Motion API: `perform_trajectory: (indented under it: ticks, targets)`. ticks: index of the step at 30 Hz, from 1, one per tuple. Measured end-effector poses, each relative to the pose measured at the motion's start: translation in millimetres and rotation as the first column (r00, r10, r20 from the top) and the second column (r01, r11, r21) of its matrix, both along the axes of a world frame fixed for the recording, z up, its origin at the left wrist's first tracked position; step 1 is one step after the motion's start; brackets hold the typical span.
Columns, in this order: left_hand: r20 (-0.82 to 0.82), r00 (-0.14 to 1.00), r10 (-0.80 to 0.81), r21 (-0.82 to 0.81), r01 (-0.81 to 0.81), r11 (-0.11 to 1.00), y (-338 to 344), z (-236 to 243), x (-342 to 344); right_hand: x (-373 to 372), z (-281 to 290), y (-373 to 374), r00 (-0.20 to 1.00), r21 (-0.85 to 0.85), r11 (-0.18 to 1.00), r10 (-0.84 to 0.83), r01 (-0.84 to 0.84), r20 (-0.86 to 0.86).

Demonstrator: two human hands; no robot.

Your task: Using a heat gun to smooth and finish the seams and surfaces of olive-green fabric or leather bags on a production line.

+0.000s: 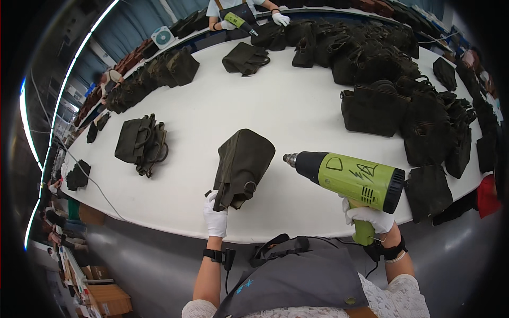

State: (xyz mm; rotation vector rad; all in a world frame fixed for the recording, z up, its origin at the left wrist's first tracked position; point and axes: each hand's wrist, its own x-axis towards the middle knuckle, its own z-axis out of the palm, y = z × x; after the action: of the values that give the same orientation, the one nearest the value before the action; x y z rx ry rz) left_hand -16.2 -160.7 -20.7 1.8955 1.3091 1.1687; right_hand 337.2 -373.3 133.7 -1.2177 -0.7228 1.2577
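Observation:
My left hand (215, 217), in a white glove, grips a dark olive bag (244, 161) by its lower end, holding it up near the table's front edge. A metal ring shows on the bag's side. My right hand (371, 218), also gloved, is closed round the handle of a green and black heat gun (350, 177), whose metal nozzle points left toward the bag, a short way from it and not touching it.
Similar bags (140, 143) lie on the white table (185, 212) at left, back and in large piles (376, 108) at right. Across it, another person's gloved hands (280, 19) are beside another heat gun (238, 22). A cable (93, 183) crosses the left side.

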Motion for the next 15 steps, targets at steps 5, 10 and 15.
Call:
perform_trajectory:
  ticks: [5, 10, 15]
  targets:
    - [0.089, 0.994, 0.061, -0.243, -0.038, 0.969, -5, 23, -29, -19, 11, 19, 0.997, 0.095, 0.995, 0.032, -0.025, -0.072]
    - [0.094, 0.976, 0.194, -0.359, -0.149, 0.922, -11, 28, -41, -35, 13, 25, 0.987, 0.149, 0.976, 0.158, -0.156, -0.001]
    - [0.604, 0.762, 0.234, -0.535, 0.171, 0.827, -16, 14, -35, -50, 13, 25, 0.984, 0.083, 0.996, 0.017, -0.032, 0.176]
